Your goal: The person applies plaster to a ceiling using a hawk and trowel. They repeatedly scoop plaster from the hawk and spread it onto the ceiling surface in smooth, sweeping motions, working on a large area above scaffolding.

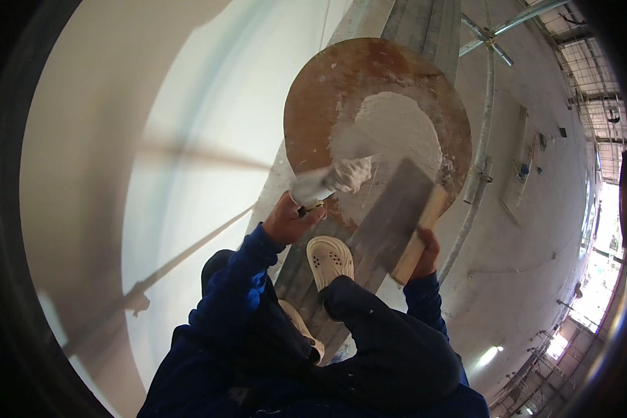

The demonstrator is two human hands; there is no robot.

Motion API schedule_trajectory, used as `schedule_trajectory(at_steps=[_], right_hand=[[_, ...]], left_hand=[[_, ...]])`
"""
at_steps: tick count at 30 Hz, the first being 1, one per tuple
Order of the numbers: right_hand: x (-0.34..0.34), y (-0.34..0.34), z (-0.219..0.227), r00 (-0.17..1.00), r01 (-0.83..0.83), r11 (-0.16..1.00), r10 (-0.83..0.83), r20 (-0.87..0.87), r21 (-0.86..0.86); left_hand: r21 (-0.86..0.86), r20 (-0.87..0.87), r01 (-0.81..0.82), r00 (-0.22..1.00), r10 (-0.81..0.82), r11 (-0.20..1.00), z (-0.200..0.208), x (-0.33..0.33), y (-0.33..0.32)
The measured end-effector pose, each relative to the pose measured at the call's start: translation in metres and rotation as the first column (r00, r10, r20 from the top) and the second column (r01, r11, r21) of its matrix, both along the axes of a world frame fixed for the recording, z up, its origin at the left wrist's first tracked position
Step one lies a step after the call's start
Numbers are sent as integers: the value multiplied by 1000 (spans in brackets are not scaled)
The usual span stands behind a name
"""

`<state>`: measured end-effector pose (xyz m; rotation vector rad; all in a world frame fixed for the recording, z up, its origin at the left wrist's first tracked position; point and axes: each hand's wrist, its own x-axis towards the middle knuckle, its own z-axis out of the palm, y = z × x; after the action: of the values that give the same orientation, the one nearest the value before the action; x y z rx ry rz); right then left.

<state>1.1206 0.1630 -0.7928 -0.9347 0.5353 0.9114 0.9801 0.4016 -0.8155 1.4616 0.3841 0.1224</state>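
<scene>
My left hand point(290, 219) is closed round the handle of a putty knife point(311, 188). A lump of white plaster point(352, 174) sits on the end of its blade, above the round brown board point(313, 104). My right hand point(428, 255) grips the wooden back of a wide plastering blade point(390, 216), whose broad grey face slants over the board's near edge. On that board lies a spread of wet white plaster point(398, 129). Whether the wide blade touches the board, I cannot tell.
Under the board and my cream clogs point(329, 261) runs a narrow walkway of planks point(296, 268). A pale wall point(181, 104) rises close on the left. To the right, metal scaffold tubes point(491, 104) stand beyond the planks, with the floor point(529, 230) lower down.
</scene>
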Motion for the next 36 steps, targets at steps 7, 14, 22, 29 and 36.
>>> schedule_trajectory(at_steps=[7,14,22,29,36], right_hand=[[-23,36,15,955,-286,957,289,-67,50],[11,31,37,926,-377,926,377,21,22],[57,27,300,891,-267,946,315,326,-183],[47,-20,482,818,-148,983,183,545,-107],[10,69,642,945,-217,957,156,289,192]], left_hand=[[439,274,-21,955,-112,898,16,12,-5],[703,233,-188,972,28,685,42,28,3],[693,35,-95,994,99,714,130,-17,-37],[-59,-9,-88,996,88,994,427,-106,-114],[249,-323,-60,936,142,967,651,-169,-96]])
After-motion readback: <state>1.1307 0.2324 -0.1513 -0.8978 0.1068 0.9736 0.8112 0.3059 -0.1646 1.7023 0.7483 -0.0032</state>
